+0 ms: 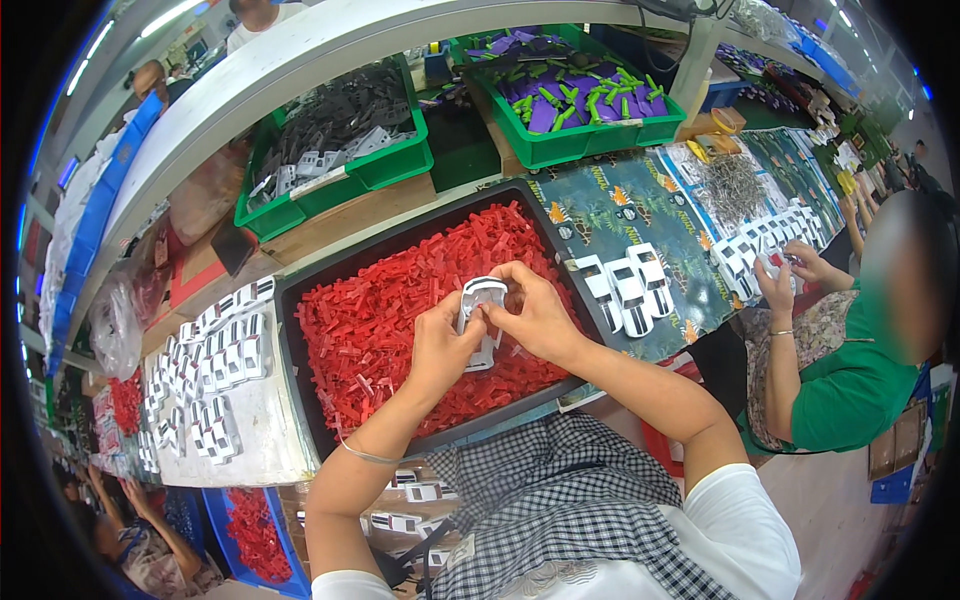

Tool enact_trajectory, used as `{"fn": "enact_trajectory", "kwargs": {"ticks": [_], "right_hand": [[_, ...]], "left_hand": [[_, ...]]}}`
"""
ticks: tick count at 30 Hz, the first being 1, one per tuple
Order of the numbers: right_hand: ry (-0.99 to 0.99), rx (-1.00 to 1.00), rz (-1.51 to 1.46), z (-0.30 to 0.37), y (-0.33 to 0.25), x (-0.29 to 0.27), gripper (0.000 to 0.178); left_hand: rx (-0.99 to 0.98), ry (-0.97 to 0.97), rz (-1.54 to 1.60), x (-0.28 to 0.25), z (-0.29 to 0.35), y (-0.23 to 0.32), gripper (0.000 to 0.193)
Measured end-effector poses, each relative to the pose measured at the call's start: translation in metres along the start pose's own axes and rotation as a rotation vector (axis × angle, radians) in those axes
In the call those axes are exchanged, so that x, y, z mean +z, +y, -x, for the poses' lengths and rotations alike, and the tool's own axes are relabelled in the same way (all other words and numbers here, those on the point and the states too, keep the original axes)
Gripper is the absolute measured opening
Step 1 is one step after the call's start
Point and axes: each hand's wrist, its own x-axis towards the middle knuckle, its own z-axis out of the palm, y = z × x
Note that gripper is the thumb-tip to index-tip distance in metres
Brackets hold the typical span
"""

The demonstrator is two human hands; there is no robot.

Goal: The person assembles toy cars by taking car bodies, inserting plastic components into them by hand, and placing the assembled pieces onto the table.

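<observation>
Far left: crumpled clear plastic bag (118,325) hangs near the bench edge. Beside it, many white plastic casings with black bands (232,360) lie in loose rows on a pale tabletop (275,445). Below, a blue plastic bin (216,525) holds small red plastic strips. Above, a green plastic bin (395,172) holds grey and dark pieces.

Centre: wide black rectangular tray (291,350), spread with a deep layer of red translucent plastic strips (375,310). Over it, left hand (445,340) pinches the left side of a single white hollow casing (486,292); thumb at its middle. Casing is tilted, held up between both hands. Right hand (537,315) grips the casing's right side, thumb meeting the other thumb over the hollow; whatever lies under the thumbs is hidden.

Right: green bin of purple and lime-green pieces (575,105) above; on a patterned dark-green cover (590,230), a cluster of white-and-black casings (628,290), then a heap of thin silvery metal parts (737,190). Far right, a green-shirted co-worker (845,400) handles another white casing.
</observation>
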Motion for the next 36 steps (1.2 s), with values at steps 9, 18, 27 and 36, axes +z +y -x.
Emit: {"fn": "enact_trajectory", "kwargs": {"ticks": [9,18,27,36], "right_hand": [[0.049,-0.094,0.085,0.003,0.01,-0.001,0.027],[0.075,-0.138,0.206,0.017,-0.013,-0.028,0.041],[0.611,-0.159,1.018,0.105,0.1,-0.218,0.041],[0.774,-0.033,0.972,0.113,0.131,-0.173,0.043]], "left_hand": [[0.178,0.013,0.069,0.005,-0.002,-0.014,0.022],[0.205,0.208,-0.14,-0.061,0.016,0.018,0.028],[-0.078,0.811,-1.365,-0.256,0.122,-0.171,0.021],[-0.518,0.509,-1.419,-0.3,0.19,-0.231,0.051]]}}
